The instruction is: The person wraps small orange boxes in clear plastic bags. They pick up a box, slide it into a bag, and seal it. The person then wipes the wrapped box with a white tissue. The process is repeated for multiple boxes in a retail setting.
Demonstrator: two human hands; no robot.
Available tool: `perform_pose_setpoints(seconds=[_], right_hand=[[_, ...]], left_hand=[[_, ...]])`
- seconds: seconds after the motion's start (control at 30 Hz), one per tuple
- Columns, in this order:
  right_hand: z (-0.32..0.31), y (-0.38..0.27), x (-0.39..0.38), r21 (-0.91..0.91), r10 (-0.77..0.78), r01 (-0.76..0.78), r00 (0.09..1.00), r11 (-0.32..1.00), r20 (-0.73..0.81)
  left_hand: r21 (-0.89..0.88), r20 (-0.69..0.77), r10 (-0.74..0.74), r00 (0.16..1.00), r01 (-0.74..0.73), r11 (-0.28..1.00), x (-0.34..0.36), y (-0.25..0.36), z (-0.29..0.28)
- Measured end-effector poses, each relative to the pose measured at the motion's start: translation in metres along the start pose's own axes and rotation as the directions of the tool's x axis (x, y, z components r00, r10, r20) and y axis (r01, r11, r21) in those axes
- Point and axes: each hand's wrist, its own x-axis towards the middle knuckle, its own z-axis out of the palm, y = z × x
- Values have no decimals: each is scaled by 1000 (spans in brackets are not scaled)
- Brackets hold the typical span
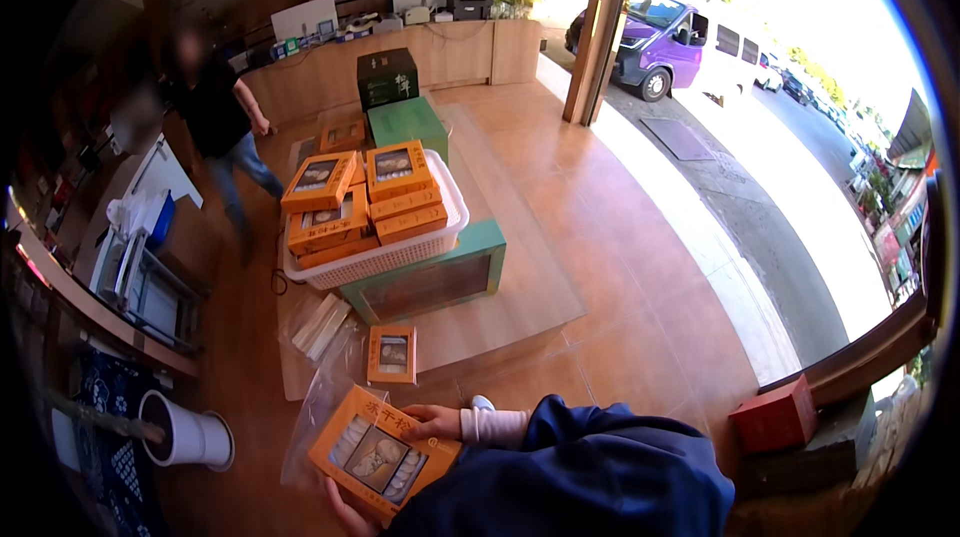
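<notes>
Box [384, 459] gripped between right hand [436, 423] and left hand [346, 511], clear bag [303, 443] right beside it. Looks mid-handling imo, so next move needs both grips steady.

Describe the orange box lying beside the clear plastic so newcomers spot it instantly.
On the wood-coloured table, find the white basket of orange boxes. Past the nearer green box, toward the camera, lies one windowed orange box. Unlike the stacked ones, it lies singly beside clear plastic, unheld.
</notes>
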Motion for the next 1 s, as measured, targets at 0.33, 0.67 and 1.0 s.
perform_pose_setpoints(seconds=[0.33, 0.67, 1.0], right_hand=[[-29, -88, -22, -476, -564, 455, 818, 753, -110], [-9, -269, -148, -699, -981, 714, -111, 34, -160], [-26, -87, 18, -170, -205, 235, 962, 957, 178]], left_hand=[[-407, 415, -627, 659, 751, 520, 71, 32, 33], [-579, 420, -329, 846, 528, 621, 76, 63, 46], [-568, 213, -150, 965, 248, 785, 84, 58, 49]])
